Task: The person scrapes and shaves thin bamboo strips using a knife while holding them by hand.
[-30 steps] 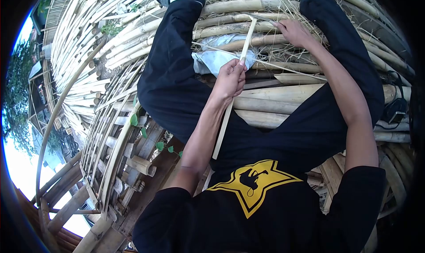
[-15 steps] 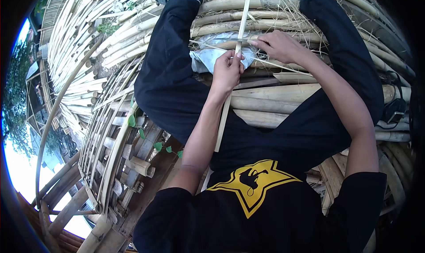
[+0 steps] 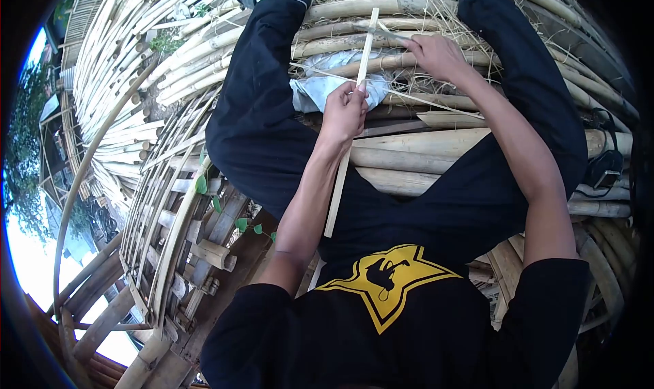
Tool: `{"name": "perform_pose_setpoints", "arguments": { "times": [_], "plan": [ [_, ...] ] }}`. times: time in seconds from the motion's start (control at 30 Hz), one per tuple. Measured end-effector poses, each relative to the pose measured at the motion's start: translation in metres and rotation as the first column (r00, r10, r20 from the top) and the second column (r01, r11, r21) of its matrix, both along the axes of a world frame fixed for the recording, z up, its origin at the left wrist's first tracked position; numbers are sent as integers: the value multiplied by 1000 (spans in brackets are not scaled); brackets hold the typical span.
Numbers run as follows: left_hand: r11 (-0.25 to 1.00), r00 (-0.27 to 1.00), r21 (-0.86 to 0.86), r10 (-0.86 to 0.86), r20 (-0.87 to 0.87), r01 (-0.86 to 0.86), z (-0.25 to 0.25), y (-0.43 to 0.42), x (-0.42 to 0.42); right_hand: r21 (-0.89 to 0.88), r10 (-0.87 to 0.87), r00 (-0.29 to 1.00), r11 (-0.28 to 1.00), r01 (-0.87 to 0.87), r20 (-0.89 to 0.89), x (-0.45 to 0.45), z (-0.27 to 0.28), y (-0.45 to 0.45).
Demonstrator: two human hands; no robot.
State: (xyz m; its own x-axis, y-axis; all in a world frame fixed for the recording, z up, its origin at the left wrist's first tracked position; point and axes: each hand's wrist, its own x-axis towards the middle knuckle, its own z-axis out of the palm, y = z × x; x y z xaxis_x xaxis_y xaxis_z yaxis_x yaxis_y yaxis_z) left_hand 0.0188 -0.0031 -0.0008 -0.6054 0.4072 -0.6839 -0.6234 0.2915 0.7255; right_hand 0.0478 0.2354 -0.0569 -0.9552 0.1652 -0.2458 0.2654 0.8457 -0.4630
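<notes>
My left hand (image 3: pixel 345 111) is closed around a long, flat bamboo strip (image 3: pixel 368 52), which slants from above my lap up toward my feet. The strip's lower end lies over my dark trousers. To the right of the strip's upper part, my right hand (image 3: pixel 436 54) grips a knife (image 3: pixel 392 35) whose thin blade reaches to the strip near its top end. Beneath the strip, a pale blue cloth (image 3: pixel 317 91) rests on the bamboo poles (image 3: pixel 415 144), and a thin sliver (image 3: pixel 426 101) crosses over them.
Pale shavings (image 3: pixel 446 14) litter the poles between my feet. A dark camera-like object with a strap (image 3: pixel 605 171) lies at the right. On the left are a slatted bamboo frame (image 3: pixel 160 232), a curved pole (image 3: pixel 85 161) and stacked bamboo (image 3: pixel 136 55).
The knife and my right hand moved down along the strip toward my left hand, then back up toward its top end. My left hand with the strip shifted slightly left.
</notes>
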Motion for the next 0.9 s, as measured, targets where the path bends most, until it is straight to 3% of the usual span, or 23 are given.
{"name": "perform_pose_setpoints", "arguments": {
  "times": [0.03, 0.1, 0.2, 0.27, 0.37, 0.4, 0.5, 0.63, 0.67, 0.8, 0.83, 0.9],
  "plan": [
    [1000, 999, 6, -30, 31, 30, 7, -8, 4, 49, -151, 987, 988, 149, 54, -7, -19, 39],
    [997, 992, 44, -71, 108, 67, 13, -25, 6, 213, -220, 967, 958, 190, 131, -4, -21, 98],
    [991, 983, 131, -40, 181, 16, 9, -16, -3, -11, -341, 940, 940, 341, -22, -9, -3, 79],
    [983, 977, 182, -46, 207, 8, 6, 1, -8, -249, -324, 938, 905, 345, 122, -13, 5, 49],
    [971, 967, 237, -60, 246, 0, 7, 8, -12, -661, -268, 877, 580, 477, 398, -12, 23, -9],
    [972, 966, 234, -64, 249, 4, 6, 7, -11, -742, -224, 856, 429, 515, 465, -10, 31, -24],
    [952, 949, 304, -118, 293, 24, 5, 7, -6, -820, -256, 851, 249, 516, 458, -7, 38, -50],
    [948, 947, 315, -140, 289, 44, 25, 17, -1, -804, -349, 843, 300, 514, 409, -13, 30, -38],
    [957, 944, 284, -144, 295, 57, 30, 18, -2, -820, -408, 827, 258, 510, 386, -14, 30, -32],
    [943, 943, 234, -280, 181, 235, 17, 10, -4, -797, -493, 828, 371, 477, 267, -20, 32, 1],
    [956, 960, 170, -259, 104, 239, 16, 13, 0, -772, -527, 820, 416, 480, 225, -22, 32, 7],
    [948, 955, 211, -269, 121, 240, 14, 8, -3, -720, -543, 823, 504, 477, 165, -24, 32, 16]
  ]
}}
